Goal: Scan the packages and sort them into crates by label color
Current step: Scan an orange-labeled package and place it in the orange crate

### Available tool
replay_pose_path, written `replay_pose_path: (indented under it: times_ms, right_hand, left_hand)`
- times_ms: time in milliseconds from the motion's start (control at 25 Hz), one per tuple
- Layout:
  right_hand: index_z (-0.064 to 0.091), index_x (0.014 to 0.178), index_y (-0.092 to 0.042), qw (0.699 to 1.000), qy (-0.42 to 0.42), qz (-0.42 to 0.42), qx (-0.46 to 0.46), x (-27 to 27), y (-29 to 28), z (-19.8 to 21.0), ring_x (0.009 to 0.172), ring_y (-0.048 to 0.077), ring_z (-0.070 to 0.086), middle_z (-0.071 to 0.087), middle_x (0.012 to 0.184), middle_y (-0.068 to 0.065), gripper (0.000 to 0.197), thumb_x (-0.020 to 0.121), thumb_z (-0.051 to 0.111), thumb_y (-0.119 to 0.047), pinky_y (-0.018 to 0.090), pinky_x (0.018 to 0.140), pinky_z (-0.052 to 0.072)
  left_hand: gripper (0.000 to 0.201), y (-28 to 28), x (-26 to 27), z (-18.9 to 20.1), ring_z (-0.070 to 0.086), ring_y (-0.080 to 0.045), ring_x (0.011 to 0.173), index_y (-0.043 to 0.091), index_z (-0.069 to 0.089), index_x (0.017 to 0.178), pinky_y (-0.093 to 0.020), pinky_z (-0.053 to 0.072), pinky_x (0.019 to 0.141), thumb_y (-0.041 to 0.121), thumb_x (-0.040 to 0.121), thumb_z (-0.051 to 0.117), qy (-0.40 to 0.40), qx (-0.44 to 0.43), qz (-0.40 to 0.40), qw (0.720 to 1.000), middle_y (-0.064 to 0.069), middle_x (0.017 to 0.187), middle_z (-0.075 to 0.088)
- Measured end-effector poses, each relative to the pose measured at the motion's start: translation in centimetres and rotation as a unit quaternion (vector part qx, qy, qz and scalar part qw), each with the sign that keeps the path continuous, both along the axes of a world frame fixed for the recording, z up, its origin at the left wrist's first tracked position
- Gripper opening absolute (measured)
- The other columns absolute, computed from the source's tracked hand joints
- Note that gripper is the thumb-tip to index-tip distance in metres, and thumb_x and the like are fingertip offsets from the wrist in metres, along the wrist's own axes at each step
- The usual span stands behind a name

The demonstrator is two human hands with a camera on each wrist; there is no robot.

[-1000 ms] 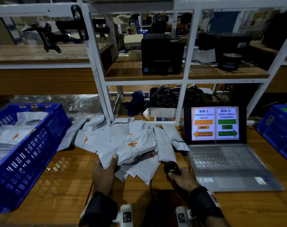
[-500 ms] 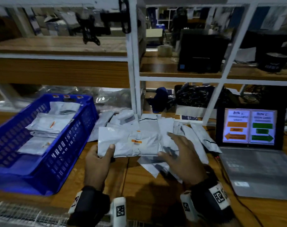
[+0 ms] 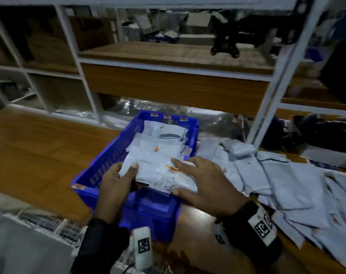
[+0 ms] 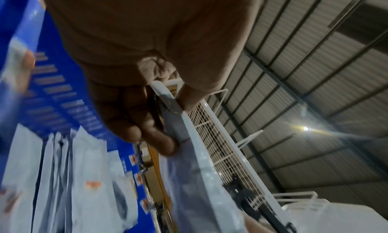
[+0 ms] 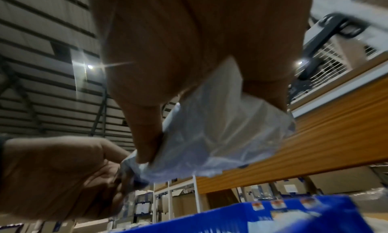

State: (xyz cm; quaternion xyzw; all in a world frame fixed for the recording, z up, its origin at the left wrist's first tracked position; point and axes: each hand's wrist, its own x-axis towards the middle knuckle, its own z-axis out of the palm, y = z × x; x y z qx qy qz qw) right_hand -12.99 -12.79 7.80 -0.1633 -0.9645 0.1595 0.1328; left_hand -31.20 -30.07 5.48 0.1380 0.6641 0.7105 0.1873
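Note:
A white package (image 3: 160, 175) with an orange label (image 3: 173, 168) hangs over the near half of the blue crate (image 3: 109, 155). My left hand (image 3: 124, 173) grips its left end, thumb on top. My right hand (image 3: 203, 180) holds its right end, fingers spread over the top and thumb at the near edge. Several white packages with orange labels (image 3: 158, 149) lie inside the crate. The left wrist view shows my left hand (image 4: 147, 120) pinching the package edge (image 4: 199, 170) beside the crate wall (image 4: 63, 87). From the right wrist, the package (image 5: 220, 128) sits between my right hand's thumb and fingers (image 5: 189, 70).
A loose pile of white packages (image 3: 286, 184) covers the wooden table to the right of the crate. A white shelf post (image 3: 276, 86) and a wooden shelf board (image 3: 168, 86) stand behind it. A wire mesh (image 3: 39, 224) lies at the near left.
My right hand left the scanner and took the package's right end. Both hands carried the package left from the pile to above the crate. The view swung left, away from the laptop.

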Motion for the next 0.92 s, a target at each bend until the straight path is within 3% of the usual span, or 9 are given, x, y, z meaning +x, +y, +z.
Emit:
replay_pose_path:
  times_ms: [80,200,280,360,560,640,800,920]
  right_hand:
    - [0.032,0.157,-0.045,0.999,-0.035,-0.004,-0.003,-4.6,-1.2,1.6,0.125,0.024,0.049,0.054,0.132,0.000,0.075,0.090,0.051,-0.074,0.042,0.105,0.041]
    - [0.037,0.155,-0.042,0.989,-0.136,-0.056,0.011,-12.0,-1.5,2.7,0.131,0.034,0.050,0.053,0.140,0.009,0.070,0.092,0.056,-0.068,0.047,0.108,0.042]
    - [0.043,0.152,-0.038,0.971,-0.220,-0.089,0.019,-16.8,-1.3,1.9,0.136,0.035,0.048,0.048,0.150,0.011,0.068,0.091,0.060,-0.063,0.048,0.110,0.039]
    - [0.048,0.147,-0.033,0.952,-0.289,-0.101,0.023,-20.6,-1.5,-0.1,0.136,0.036,0.047,0.048,0.151,0.011,0.065,0.090,0.064,-0.058,0.050,0.110,0.037]
    - [0.053,0.137,-0.028,0.925,-0.356,-0.124,0.048,-24.5,-1.8,-6.6,0.130,0.039,0.048,0.050,0.140,0.016,0.057,0.086,0.071,-0.044,0.053,0.109,0.034]
    - [0.052,0.139,-0.028,0.919,-0.368,-0.127,0.063,-24.8,-1.8,-8.4,0.130,0.039,0.047,0.049,0.139,0.015,0.058,0.085,0.072,-0.041,0.052,0.110,0.034]
    - [0.052,0.139,-0.025,0.926,-0.335,-0.144,0.092,-24.8,-1.8,-10.2,0.130,0.037,0.046,0.049,0.138,0.014,0.047,0.095,0.059,-0.039,0.048,0.111,0.035]
    - [0.052,0.140,-0.023,0.929,-0.334,-0.140,0.073,-24.6,-1.7,-10.1,0.130,0.037,0.045,0.047,0.137,0.015,0.054,0.091,0.066,-0.042,0.045,0.109,0.040]
  left_hand:
    - [0.020,-2.0,-4.9,0.0,0.071,-0.018,0.064,0.006,0.064,0.118,-0.030,0.057,0.058,0.022,0.107,0.060,0.033,-0.029,0.054,0.998,-0.018,0.098,0.075]
    - [0.025,-4.2,-11.5,-0.8,0.068,-0.032,0.097,0.015,0.063,0.117,-0.040,0.050,0.082,0.037,0.107,0.057,0.136,-0.164,0.121,0.969,-0.015,0.113,0.072]
    - [0.039,-4.4,-14.2,-1.5,0.065,-0.036,0.111,0.019,0.061,0.123,-0.050,0.050,0.097,0.050,0.101,0.051,0.171,-0.248,0.105,0.948,-0.014,0.124,0.070]
    - [0.042,-4.0,-15.5,-2.1,0.061,-0.037,0.121,0.022,0.058,0.133,-0.055,0.043,0.106,0.049,0.103,0.048,0.188,-0.328,0.073,0.923,-0.012,0.134,0.065]
    - [0.044,-3.2,-15.1,-3.3,0.065,-0.041,0.117,0.026,0.049,0.146,-0.048,0.049,0.093,0.048,0.107,0.043,0.236,-0.427,0.011,0.873,-0.014,0.132,0.068]
    - [0.043,-3.3,-15.1,-3.4,0.067,-0.041,0.113,0.026,0.050,0.144,-0.048,0.049,0.089,0.048,0.107,0.043,0.242,-0.427,0.014,0.871,-0.013,0.127,0.071]
    - [0.038,-3.4,-15.1,-3.1,0.067,-0.039,0.109,0.023,0.053,0.136,-0.044,0.046,0.081,0.046,0.108,0.043,0.249,-0.434,0.000,0.866,-0.011,0.122,0.072]
    - [0.037,-3.3,-15.1,-2.9,0.067,-0.037,0.108,0.023,0.053,0.136,-0.041,0.041,0.076,0.045,0.108,0.042,0.253,-0.444,-0.007,0.860,-0.010,0.122,0.071]
